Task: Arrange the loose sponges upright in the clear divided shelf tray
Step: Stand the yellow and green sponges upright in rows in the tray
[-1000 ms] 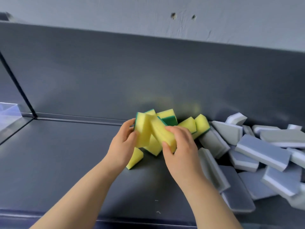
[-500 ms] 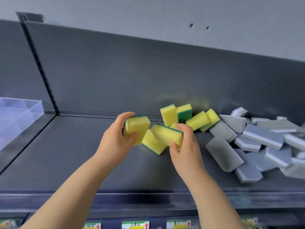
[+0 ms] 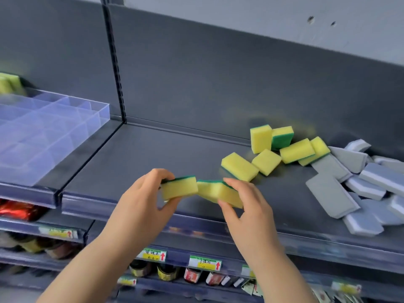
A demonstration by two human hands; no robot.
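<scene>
Head view: a yellow rectangular foam sponge (image 3: 179, 188) with a green scouring layer is pinched between the thumb and curled fingers of the left hand (image 3: 143, 201), and a second sponge (image 3: 215, 192) of the same kind is gripped likewise by the right hand (image 3: 248, 207). The two are held end to end, touching, above the front edge of the dark grey metal shelf (image 3: 153, 154). The clear plastic divided tray (image 3: 99, 111) is seen on the neighbouring bay to the left, well apart from both hands, and its visible compartments are seen to hold nothing. At its far back corner a few yellow sponges (image 3: 8, 83) are glimpsed, too blurred for it to be told whether they stand inside the tray or behind it. Several more yellow-and-green sponges (image 3: 239, 166) are left lying loose near the back wall on the right, with a heap of grey-and-white sponges (image 3: 332, 193) just beside them. The task is judged to be at an early stage: two sponges are in hand but not yet carried over, and nearly everything is left to be stood upright in the compartments.
</scene>
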